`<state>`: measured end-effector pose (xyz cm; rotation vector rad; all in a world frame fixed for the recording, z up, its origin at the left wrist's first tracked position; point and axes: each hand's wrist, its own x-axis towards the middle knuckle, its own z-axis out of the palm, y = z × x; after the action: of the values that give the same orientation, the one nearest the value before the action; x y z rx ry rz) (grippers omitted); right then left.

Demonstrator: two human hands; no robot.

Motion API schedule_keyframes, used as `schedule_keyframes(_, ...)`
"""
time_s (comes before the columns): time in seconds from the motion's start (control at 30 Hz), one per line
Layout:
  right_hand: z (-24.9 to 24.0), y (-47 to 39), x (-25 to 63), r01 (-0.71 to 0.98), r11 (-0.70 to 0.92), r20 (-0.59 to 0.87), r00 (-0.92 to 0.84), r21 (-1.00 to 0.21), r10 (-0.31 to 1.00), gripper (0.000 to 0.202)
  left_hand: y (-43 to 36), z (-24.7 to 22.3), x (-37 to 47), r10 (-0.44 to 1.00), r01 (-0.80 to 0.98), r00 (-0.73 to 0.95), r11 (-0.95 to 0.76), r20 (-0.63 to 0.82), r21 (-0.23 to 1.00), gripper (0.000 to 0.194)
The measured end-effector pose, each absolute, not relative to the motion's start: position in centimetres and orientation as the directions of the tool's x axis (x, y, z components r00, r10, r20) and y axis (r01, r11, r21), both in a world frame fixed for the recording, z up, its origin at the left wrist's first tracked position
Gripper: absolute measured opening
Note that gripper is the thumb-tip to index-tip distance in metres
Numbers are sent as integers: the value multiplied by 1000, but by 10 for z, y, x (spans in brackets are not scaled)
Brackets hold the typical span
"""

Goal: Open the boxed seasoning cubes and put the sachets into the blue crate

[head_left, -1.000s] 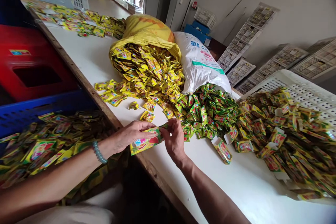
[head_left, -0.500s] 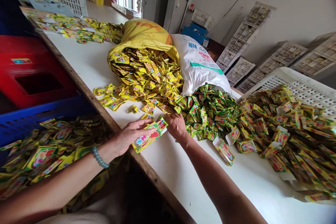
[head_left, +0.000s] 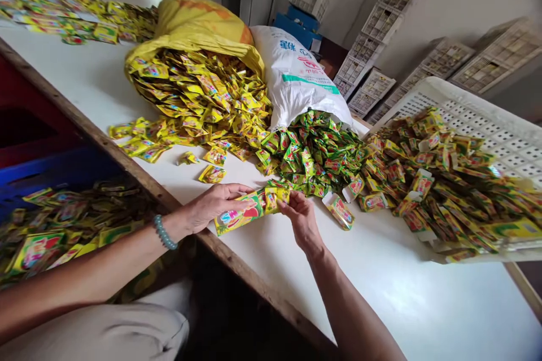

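Note:
My left hand [head_left: 207,206], a beaded bracelet at its wrist, grips a small yellow-green printed carton [head_left: 237,218] over the table's front edge. At the carton's right end, the fingers of my right hand [head_left: 302,220] pinch a small yellow candy packet [head_left: 272,198]; whether it is partly inside cannot be made out. Just beyond my hands, yellow packets [head_left: 203,90] spill from a yellow sack [head_left: 199,17]. Green packets [head_left: 313,152] spill from a white sack [head_left: 296,76] beside it. Another carton [head_left: 339,211] lies right of my right hand.
A tipped white crate [head_left: 486,118] on the right holds many cartons [head_left: 423,163]. Below the wooden table edge [head_left: 237,271], at left, a blue crate [head_left: 42,166] holds more cartons. Further packs [head_left: 84,20] lie at the far left. Stacked crates [head_left: 376,34] stand by the wall.
My right hand has come back from the packet pile to the carton's right end with a yellow packet. My left hand still holds the carton. The view has shifted.

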<state>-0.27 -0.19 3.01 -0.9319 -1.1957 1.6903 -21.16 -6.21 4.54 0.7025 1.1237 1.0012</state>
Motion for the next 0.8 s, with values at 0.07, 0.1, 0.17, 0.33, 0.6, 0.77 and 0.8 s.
schedule_keyframes(0.07, 24, -6, 3, -163, -184, -110, -378, -969, 919, 31, -62, 43, -208, 908, -298, 119, 418, -401, 858, 48)
schedule_keyframes(0.1, 21, -8, 5, -129, -167, -107, -380, -978, 919, 30, -62, 42, -206, 905, -287, 122, 426, -408, 858, 47)
schedule_keyframes(0.17, 17, -12, 7, -44, -113, -89, -369, -993, 925, 27, -63, 40, -204, 897, -247, 123, 441, -424, 863, 47)
schedule_keyframes(0.33, 13, -16, 5, 48, -93, -104, -331, -994, 938, 25, -62, 39, -196, 886, -102, 136, 457, -442, 884, 48)
schedule_keyframes(0.6, 20, -11, 10, -74, -212, -186, -260, -975, 947, 34, -56, 37, -196, 909, 47, 187, 372, -373, 927, 50)
schedule_keyframes(0.77, 24, -18, 3, -170, -228, -187, -229, -959, 955, 31, -63, 47, -198, 874, -99, 172, 474, -454, 875, 50)
schedule_keyframes(0.8, 25, -19, 3, -178, -234, -192, -224, -956, 955, 30, -65, 49, -198, 865, -124, 176, 493, -470, 861, 49)
